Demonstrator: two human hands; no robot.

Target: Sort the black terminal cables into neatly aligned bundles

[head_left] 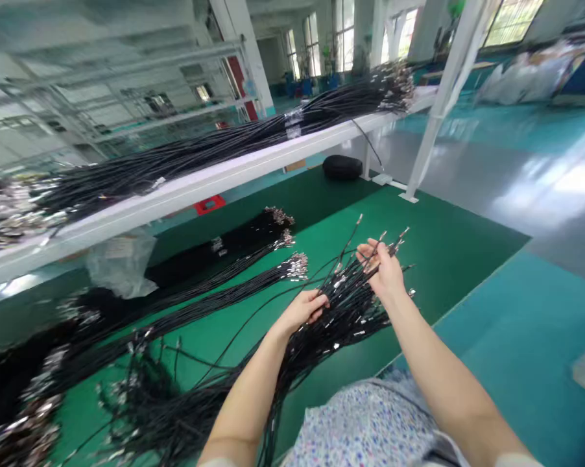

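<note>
A loose heap of black cables with small metallic and white ends lies along the front of the green tabletop. My left hand is closed around some cables at the heap's upper left side. Farther right, my right hand has its thumb and fingers bent together around a few cables near their tips, slightly above the heap. Exactly how many strands each hand grips is hard to tell. Beyond my left hand, a straight cable bundle lies on the green surface, its ends gathered.
A white raised shelf crosses behind the table and carries a long cable bundle. Under it are a red bin, a clear plastic bag and a black rolled bundle. A white post stands at right. More tangled cables lie at front left.
</note>
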